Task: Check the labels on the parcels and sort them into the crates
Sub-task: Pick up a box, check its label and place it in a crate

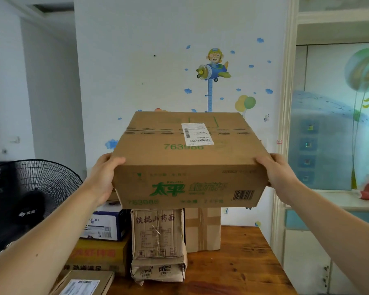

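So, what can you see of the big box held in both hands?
The cardboard box is brown, wide and low, with green print. A white label sits on its taped top; a barcode marks the front. The left hand and right hand grip its sides, holding it in the air, roughly level.

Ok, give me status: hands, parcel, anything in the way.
Left hand and right hand grip carton by its sides, held up. Shipping label on top, in view. Stacked parcels directly below on the table.
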Motion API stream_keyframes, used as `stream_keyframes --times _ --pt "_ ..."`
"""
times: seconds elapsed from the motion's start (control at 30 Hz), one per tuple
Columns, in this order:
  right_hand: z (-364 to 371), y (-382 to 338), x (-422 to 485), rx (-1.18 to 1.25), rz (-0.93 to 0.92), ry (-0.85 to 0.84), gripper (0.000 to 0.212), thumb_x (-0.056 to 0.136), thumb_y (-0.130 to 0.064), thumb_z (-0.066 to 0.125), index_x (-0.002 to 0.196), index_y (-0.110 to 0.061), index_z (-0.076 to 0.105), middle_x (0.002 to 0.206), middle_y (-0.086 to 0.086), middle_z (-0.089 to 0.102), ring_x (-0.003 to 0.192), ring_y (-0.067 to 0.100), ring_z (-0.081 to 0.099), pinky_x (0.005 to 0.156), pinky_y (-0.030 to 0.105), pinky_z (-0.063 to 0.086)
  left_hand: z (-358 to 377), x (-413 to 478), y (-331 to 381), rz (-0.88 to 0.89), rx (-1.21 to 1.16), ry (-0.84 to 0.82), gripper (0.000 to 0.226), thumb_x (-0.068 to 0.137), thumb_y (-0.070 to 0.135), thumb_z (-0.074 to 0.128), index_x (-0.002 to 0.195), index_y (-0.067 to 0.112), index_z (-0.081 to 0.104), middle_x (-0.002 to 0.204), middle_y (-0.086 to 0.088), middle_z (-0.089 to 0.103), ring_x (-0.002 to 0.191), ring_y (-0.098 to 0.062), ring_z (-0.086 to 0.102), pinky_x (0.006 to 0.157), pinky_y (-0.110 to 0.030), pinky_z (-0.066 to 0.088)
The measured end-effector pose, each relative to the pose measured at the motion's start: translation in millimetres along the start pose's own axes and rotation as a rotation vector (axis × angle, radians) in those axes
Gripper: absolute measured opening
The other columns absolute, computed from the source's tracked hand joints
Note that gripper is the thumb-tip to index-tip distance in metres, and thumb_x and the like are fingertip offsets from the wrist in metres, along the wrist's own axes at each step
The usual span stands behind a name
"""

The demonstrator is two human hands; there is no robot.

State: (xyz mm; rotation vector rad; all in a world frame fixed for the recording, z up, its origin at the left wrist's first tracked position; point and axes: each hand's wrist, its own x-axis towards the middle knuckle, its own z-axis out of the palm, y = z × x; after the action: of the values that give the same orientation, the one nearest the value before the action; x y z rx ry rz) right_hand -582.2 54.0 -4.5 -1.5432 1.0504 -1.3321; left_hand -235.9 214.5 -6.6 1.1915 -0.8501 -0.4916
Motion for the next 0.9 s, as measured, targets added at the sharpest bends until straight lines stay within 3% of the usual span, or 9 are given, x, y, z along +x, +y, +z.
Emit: stream_keyframes --times 0.07,0.13,0.23,0.37,0.43,0.5,0.57,0.63,0.9 --pt "-4 4 -2 0.032 0.034 -0.044 0.032 0.098 -0.023 0.056 0.128 -0.014 0.048 0.102 0.003 0.057 0.09 0.017 0.056 0.085 0.039 0.05 -6 1 -2 -0.045 0.018 -0.086 0.041 0.096 0.004 0.051 0.136 0.01 0.044 0.123 -0.015 0.056 0.102 -0.027 0.055 0.092 -0.052 0.045" --pt "-8 5 -4 0.06 0.051 -0.083 0.031 0.096 -0.009 0.058 0.126 -0.012 0.049 0.1 0.004 0.058 0.086 0.017 0.057 0.073 0.032 0.05 -10 -1 -2 -0.087 0.058 -0.138 0.046 0.093 -0.004 0.05 0.137 0.011 0.043 0.123 -0.016 0.057 0.102 -0.028 0.056 0.09 -0.05 0.048" --pt "-11 7 -2 0.026 0.07 -0.166 0.047 0.092 0.002 0.06 0.134 -0.011 0.042 0.106 0.003 0.057 0.093 0.022 0.059 0.081 0.037 0.051 -6 -5 1 -0.124 0.076 -0.124 0.035 0.096 0.012 0.057 0.13 0.018 0.047 0.114 -0.009 0.063 0.097 -0.025 0.061 0.071 -0.041 0.052" --pt "-9 10 -2 -0.138 0.087 -0.287 0.083 0.083 0.015 0.06 0.149 -0.024 0.026 0.116 0.004 0.053 0.104 0.032 0.06 0.085 0.045 0.055 -6 -2 -4 -0.09 0.103 -0.051 0.068 0.082 0.032 0.071 0.137 0.015 0.034 0.12 -0.011 0.058 0.102 -0.026 0.06 0.073 -0.041 0.052" --pt "-4 13 -3 -0.162 0.114 -0.308 0.074 0.084 0.011 0.061 0.143 -0.022 0.031 0.114 0.006 0.054 0.102 0.03 0.058 0.083 0.044 0.054 -6 -2 -7 -0.076 0.105 -0.024 0.076 0.077 0.033 0.074 0.138 0.013 0.033 0.122 -0.013 0.057 0.103 -0.028 0.06 0.077 -0.044 0.053" --pt "0 14 -4 -0.093 0.143 -0.267 0.059 0.088 -0.008 0.069 0.135 -0.021 0.035 0.112 0.005 0.056 0.099 0.026 0.058 0.076 0.039 0.051 -5 0 -10 -0.079 0.106 -0.019 0.076 0.074 0.034 0.076 0.136 0.013 0.037 0.119 -0.013 0.06 0.101 -0.028 0.062 0.076 -0.042 0.052" --pt "4 14 -4 -0.028 0.145 -0.195 0.053 0.088 -0.034 0.071 0.127 -0.022 0.036 0.11 0.003 0.057 0.095 0.022 0.058 0.068 0.035 0.047 -3 -3 -10 -0.098 0.085 -0.065 0.054 0.076 0.038 0.072 0.122 0.019 0.051 0.111 -0.011 0.066 0.097 -0.028 0.064 0.074 -0.039 0.053" --pt "7 15 -2 -0.012 0.129 -0.137 0.053 0.087 -0.046 0.069 0.122 -0.023 0.036 0.107 0.0 0.058 0.092 0.019 0.058 0.064 0.033 0.044 -1 -6 -11 -0.097 0.065 -0.084 0.027 0.082 0.038 0.069 0.104 0.028 0.058 0.102 -0.009 0.069 0.093 -0.028 0.066 0.076 -0.039 0.053" --pt "13 28 0 -0.005 0.072 -0.073 0.039 0.087 -0.035 0.072 0.118 -0.028 0.05 0.106 -0.004 0.063 0.093 0.018 0.059 0.081 0.041 0.044 -6 -2 -19 -0.03 0.147 -0.09 0.034 0.088 0.022 0.071 0.12 0.021 0.06 0.111 -0.008 0.071 0.102 -0.03 0.067 0.089 -0.05 0.054"
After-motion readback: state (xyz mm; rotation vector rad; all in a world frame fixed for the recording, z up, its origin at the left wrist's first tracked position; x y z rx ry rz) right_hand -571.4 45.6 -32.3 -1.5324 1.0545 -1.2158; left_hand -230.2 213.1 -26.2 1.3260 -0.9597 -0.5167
